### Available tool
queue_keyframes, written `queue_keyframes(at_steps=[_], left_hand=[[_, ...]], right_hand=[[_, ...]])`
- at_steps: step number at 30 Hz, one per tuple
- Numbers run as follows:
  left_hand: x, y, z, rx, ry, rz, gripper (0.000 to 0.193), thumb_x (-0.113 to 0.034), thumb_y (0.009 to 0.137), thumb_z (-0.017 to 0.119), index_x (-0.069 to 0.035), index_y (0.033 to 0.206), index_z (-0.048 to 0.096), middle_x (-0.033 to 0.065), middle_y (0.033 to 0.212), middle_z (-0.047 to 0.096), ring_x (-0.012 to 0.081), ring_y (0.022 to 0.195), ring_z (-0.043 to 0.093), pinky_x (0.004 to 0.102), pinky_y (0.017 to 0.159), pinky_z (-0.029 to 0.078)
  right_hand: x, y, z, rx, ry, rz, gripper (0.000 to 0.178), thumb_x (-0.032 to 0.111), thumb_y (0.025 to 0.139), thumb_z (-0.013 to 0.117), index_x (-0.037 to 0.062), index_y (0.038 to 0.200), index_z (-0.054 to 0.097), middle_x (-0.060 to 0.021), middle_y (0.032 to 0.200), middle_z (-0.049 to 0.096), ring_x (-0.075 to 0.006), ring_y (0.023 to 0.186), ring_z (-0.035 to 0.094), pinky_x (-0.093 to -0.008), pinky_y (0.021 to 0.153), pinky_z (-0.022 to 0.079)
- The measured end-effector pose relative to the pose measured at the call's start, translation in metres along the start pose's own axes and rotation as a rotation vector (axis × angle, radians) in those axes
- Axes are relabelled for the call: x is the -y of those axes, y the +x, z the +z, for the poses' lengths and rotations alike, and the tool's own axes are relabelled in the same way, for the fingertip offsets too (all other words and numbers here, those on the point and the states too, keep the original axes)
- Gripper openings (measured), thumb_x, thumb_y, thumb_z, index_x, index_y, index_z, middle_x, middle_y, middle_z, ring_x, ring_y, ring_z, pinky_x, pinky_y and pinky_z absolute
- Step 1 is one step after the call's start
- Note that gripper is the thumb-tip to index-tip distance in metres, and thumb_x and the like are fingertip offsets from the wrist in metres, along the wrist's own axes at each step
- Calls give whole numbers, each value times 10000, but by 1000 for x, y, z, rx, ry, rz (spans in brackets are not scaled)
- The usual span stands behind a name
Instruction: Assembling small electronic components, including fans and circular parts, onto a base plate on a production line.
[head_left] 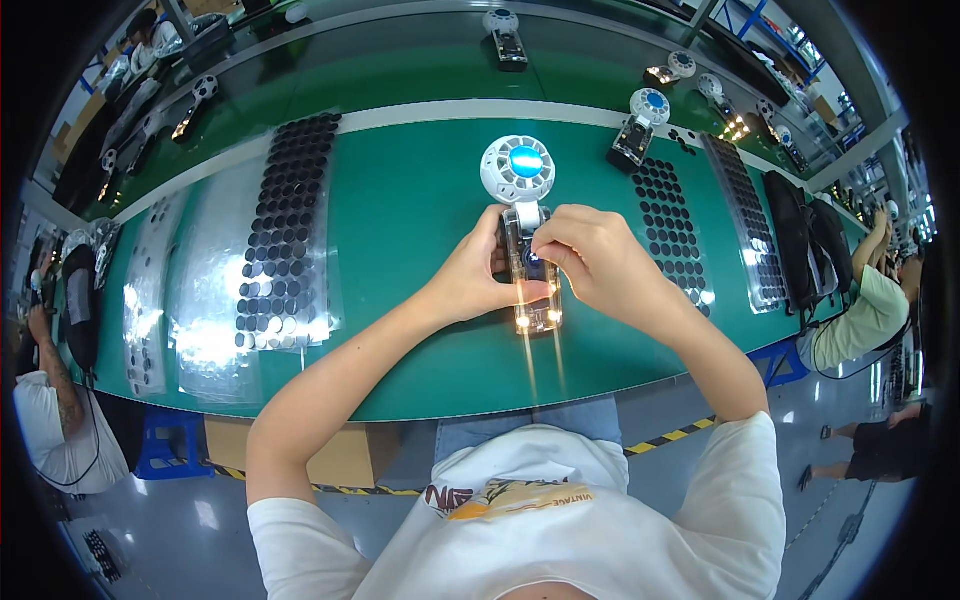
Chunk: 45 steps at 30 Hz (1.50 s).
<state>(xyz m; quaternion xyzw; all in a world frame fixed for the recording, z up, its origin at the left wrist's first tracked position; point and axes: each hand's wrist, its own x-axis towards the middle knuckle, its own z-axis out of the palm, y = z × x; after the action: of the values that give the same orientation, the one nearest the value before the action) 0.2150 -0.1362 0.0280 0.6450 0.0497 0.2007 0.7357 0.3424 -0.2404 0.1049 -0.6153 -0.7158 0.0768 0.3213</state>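
A small handheld fan [519,170] with a white round head and a clear lit body lies on the green table [400,220] in front of me. My left hand [475,275] grips the clear handle from the left side. My right hand [590,255] pinches at a dark round part on the front of the handle with thumb and fingertips. Two small lights glow at the handle's lower end [536,320]. The fan's centre shines blue.
Clear sheets of several black round pads lie left [285,230] and right [670,225] of the fan. More fans [640,125] stand on the belt behind. Black bags [810,250] sit at the right edge. Seated people flank me at left [50,400] and right [870,310].
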Motion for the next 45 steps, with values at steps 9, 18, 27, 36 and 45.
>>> queue_keyframes(at_steps=[9,18,27,36,45], left_hand=[[4,-1,-1,-12,-22,2,734,-73,632,761,-7,1210,313,137,1052,514,207,901,573,320,816,487],[3,0,-2,-43,-6,-12,716,-44,647,733,-7,1219,304,148,1067,509,216,917,568,329,821,487],[12,-2,-9,-52,-223,36,634,-31,739,574,-35,1275,234,180,1174,439,242,1057,491,348,882,435],[12,10,-21,-144,-564,123,666,-51,763,480,-72,1345,156,186,1299,322,271,1137,417,340,936,372],[3,9,-22,13,-21,152,679,33,778,493,-87,1348,143,166,1282,306,254,1044,452,311,829,421]], right_hand=[[2,-5,11,-106,-263,-185,119,-58,680,590,-8,787,573,-80,735,523,-192,610,470,-282,508,388],[9,-11,26,-139,-616,-194,147,13,676,619,-16,813,575,-76,727,463,-193,600,426,-286,532,394],[-14,-1,20,-151,-336,-144,297,65,658,661,0,936,578,-89,816,511,-202,687,500,-278,582,426],[-68,91,35,-63,229,308,587,245,745,654,55,1223,370,-123,814,584,-222,657,552,-310,603,443],[-244,201,-5,-245,-714,761,395,517,776,493,242,1039,601,-173,989,552,-353,873,557,-408,729,473]])
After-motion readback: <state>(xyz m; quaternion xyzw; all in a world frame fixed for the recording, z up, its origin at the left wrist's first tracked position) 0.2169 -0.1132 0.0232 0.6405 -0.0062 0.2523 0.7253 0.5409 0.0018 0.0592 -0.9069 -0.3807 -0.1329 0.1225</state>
